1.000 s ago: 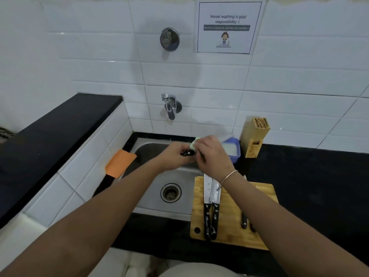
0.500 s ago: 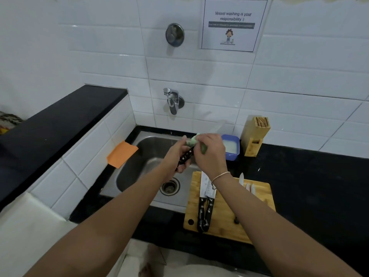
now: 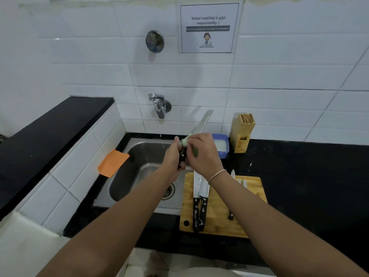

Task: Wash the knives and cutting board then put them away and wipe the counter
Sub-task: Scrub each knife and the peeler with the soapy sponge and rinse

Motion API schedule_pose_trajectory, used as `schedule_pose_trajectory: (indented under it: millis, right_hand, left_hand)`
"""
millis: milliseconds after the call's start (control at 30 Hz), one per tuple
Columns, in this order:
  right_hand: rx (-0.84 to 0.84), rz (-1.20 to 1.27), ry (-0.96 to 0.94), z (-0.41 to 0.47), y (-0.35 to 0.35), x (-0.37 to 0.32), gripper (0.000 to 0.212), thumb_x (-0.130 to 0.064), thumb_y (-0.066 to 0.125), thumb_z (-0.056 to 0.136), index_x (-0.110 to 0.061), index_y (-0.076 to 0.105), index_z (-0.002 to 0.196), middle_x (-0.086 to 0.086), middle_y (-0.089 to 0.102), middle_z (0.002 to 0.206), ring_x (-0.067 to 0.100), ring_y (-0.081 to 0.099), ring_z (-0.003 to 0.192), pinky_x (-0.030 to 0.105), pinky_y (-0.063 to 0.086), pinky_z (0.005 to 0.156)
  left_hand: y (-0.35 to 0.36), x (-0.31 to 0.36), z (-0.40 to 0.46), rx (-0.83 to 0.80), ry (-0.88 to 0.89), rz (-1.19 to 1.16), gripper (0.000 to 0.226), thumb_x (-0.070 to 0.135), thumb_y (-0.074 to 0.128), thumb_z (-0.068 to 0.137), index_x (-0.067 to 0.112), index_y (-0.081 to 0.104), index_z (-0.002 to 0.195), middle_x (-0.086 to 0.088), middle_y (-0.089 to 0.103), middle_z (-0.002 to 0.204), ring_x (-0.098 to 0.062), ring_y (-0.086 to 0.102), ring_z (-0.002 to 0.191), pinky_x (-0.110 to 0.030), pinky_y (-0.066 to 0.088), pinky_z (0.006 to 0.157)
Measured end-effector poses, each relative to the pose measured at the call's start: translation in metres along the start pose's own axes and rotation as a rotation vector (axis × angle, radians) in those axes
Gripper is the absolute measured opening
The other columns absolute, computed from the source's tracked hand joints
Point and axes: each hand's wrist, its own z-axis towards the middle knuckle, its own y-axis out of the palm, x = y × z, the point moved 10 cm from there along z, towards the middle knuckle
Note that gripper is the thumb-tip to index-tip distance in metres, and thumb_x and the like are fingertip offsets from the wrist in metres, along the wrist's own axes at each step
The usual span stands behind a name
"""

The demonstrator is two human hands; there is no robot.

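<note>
Over a stainless-steel sink basin [image 3: 139, 156], a person's left hand [image 3: 172, 156] curls round the black riveted handle of a long steel-bladed knife [image 3: 201, 123], the blade angled up and to the right toward the white tiled wall [image 3: 279, 76]. The right hand [image 3: 203, 150] grips a green scrubbing sponge [image 3: 186, 141] folded round the base of the blade (the tip is blurred), with a thin pale bangle [image 3: 217, 174] on that wrist.

On the black stone counter [image 3: 309, 176] just right of the sink lies a rectangular wooden cutting board [image 3: 217, 216]. Two broad knives with black riveted handles [image 3: 199, 196] rest side by side on its left part, blades pointing toward the wall. Several smaller knives [image 3: 237, 178] lie on the board's right part, partly hidden by the right forearm.

Behind the board, against the wall, stands a light wooden knife block [image 3: 243, 132], and just to its left a small blue plastic tub [image 3: 221, 144] holding a whitish content. A chrome wall tap [image 3: 159, 105] hangs above the sink, with a round chrome knob [image 3: 154, 41] higher up. A printed paper notice [image 3: 208, 28] is fixed to the tiles. An orange cloth [image 3: 112, 162] is draped over the sink's left edge, against a tiled ledge topped in black [image 3: 50, 124].
</note>
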Motion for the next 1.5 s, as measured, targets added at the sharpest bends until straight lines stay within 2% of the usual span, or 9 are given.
schedule_pose_trajectory:
  millis: [100,233,400,700,800,900,1033,1167,1500]
  right_hand:
    - [0.037,0.006,-0.057,-0.01,0.006,-0.02,0.013,0.003,0.069,0.08,-0.001,0.074,0.092,0.012,0.067,0.099,0.023,0.052,0.098,0.026,0.044,0.093]
    - [0.11,0.096,0.119,-0.024,0.012,-0.008,0.017,-0.002,0.07,0.081,-0.006,0.073,0.097,0.009,0.064,0.105,0.025,0.058,0.109,0.034,0.048,0.1]
    - [0.061,0.213,0.338,-0.033,0.026,0.011,0.012,-0.011,0.071,0.084,-0.012,0.071,0.096,0.001,0.064,0.098,0.013,0.061,0.09,0.03,0.055,0.082]
    - [0.259,0.715,1.121,-0.03,0.065,0.077,0.004,-0.022,0.07,0.088,-0.02,0.073,0.085,0.004,0.074,0.089,0.021,0.07,0.087,0.052,0.057,0.09]
    - [0.154,0.722,1.147,-0.034,0.077,0.079,0.013,-0.025,0.071,0.083,-0.013,0.074,0.083,0.007,0.072,0.083,0.02,0.067,0.08,0.056,0.056,0.089]
    - [0.131,0.587,1.071,-0.031,0.071,0.081,0.01,-0.017,0.073,0.085,-0.009,0.071,0.081,0.008,0.072,0.083,0.015,0.064,0.078,0.048,0.057,0.088]
    - [0.129,0.143,0.584,-0.001,0.042,0.054,0.012,-0.011,0.071,0.084,-0.019,0.062,0.083,0.003,0.063,0.093,0.012,0.057,0.09,0.018,0.045,0.084]
    - [0.046,-0.085,0.256,0.01,0.041,0.038,0.01,-0.008,0.069,0.086,-0.006,0.071,0.096,0.01,0.06,0.108,0.022,0.053,0.103,0.023,0.043,0.094]
    - [0.337,0.08,0.707,0.002,0.032,0.08,0.015,-0.012,0.067,0.084,-0.016,0.072,0.097,-0.001,0.061,0.102,0.014,0.058,0.105,0.038,0.051,0.098]
  left_hand:
    - [0.019,0.0,0.002,-0.082,-0.073,-0.199,0.048,0.047,0.043,0.106,0.008,0.07,0.098,-0.009,0.072,0.083,-0.018,0.07,0.077,-0.03,0.056,0.071]
    - [0.032,-0.001,0.005,-0.174,-0.181,-0.4,0.038,0.037,0.043,0.107,0.008,0.062,0.092,-0.006,0.065,0.076,-0.017,0.068,0.065,-0.026,0.059,0.064]
    - [0.022,0.0,0.024,-0.117,-0.161,-0.384,0.036,0.036,0.047,0.107,0.009,0.063,0.089,-0.005,0.063,0.079,-0.017,0.06,0.073,-0.03,0.052,0.081]
    - [0.031,0.03,0.046,-0.298,-0.046,-0.175,0.039,0.04,0.04,0.109,0.012,0.065,0.1,-0.008,0.067,0.085,-0.024,0.068,0.078,-0.033,0.059,0.069]
    - [0.026,0.038,0.06,-0.251,-0.021,-0.14,0.036,0.039,0.043,0.108,0.014,0.065,0.094,-0.001,0.064,0.079,-0.016,0.063,0.065,-0.029,0.054,0.063]
    - [0.026,0.035,0.075,-0.245,-0.025,-0.17,0.029,0.033,0.044,0.109,0.015,0.061,0.093,0.0,0.064,0.096,-0.017,0.062,0.083,-0.033,0.054,0.078]
    - [0.042,0.028,0.085,-0.335,-0.061,-0.24,0.019,0.03,0.052,0.106,0.014,0.056,0.097,-0.007,0.067,0.109,-0.03,0.064,0.101,-0.044,0.057,0.09]
    - [0.052,0.02,0.09,-0.406,-0.108,-0.226,0.011,0.024,0.058,0.104,0.015,0.057,0.097,-0.01,0.075,0.104,-0.027,0.071,0.092,-0.043,0.061,0.084]
    - [0.071,0.0,0.085,-0.486,-0.324,-0.257,0.044,0.037,0.04,0.107,0.002,0.061,0.124,-0.015,0.068,0.116,-0.026,0.067,0.105,-0.037,0.058,0.091]
